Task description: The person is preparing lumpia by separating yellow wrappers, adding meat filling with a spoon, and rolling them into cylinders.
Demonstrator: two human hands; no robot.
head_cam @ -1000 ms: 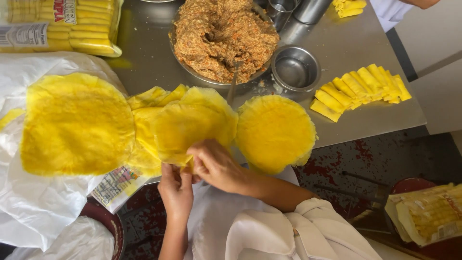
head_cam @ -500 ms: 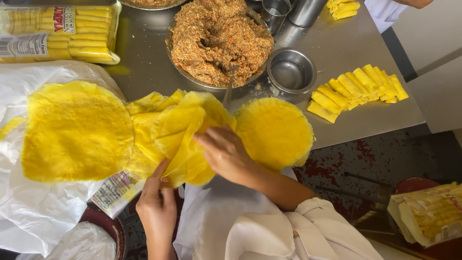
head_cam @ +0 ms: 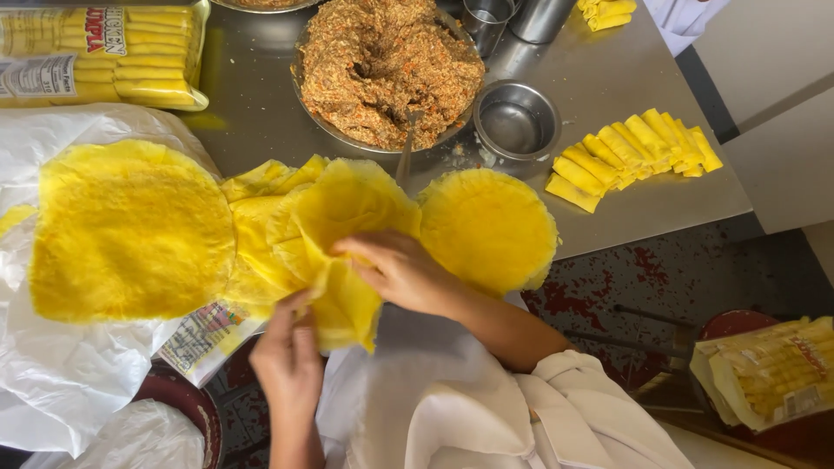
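Observation:
A thin yellow wrapper sheet (head_cam: 343, 230) hangs folded over the table's near edge, and both hands pinch it. My left hand (head_cam: 291, 352) grips its lower edge from below. My right hand (head_cam: 401, 274) holds its right side, fingers curled on the sheet. Crumpled yellow wrappers (head_cam: 261, 217) lie just left of it. A flat round stack of wrappers (head_cam: 130, 230) rests on white plastic at the left. Another round wrapper (head_cam: 491, 227) lies flat to the right of my hands.
A big metal bowl of brown shredded filling (head_cam: 387, 61) with a spoon stands at the back. A small empty steel bowl (head_cam: 517, 122) sits beside it. Finished yellow rolls (head_cam: 634, 152) line the right of the steel table (head_cam: 608, 78). Packs of wrappers (head_cam: 100, 52) lie back left.
The left hand dropped below the table edge, then rose to pinch the sheet's lower edge. The sheet was lifted off the pile and now folds over between both hands.

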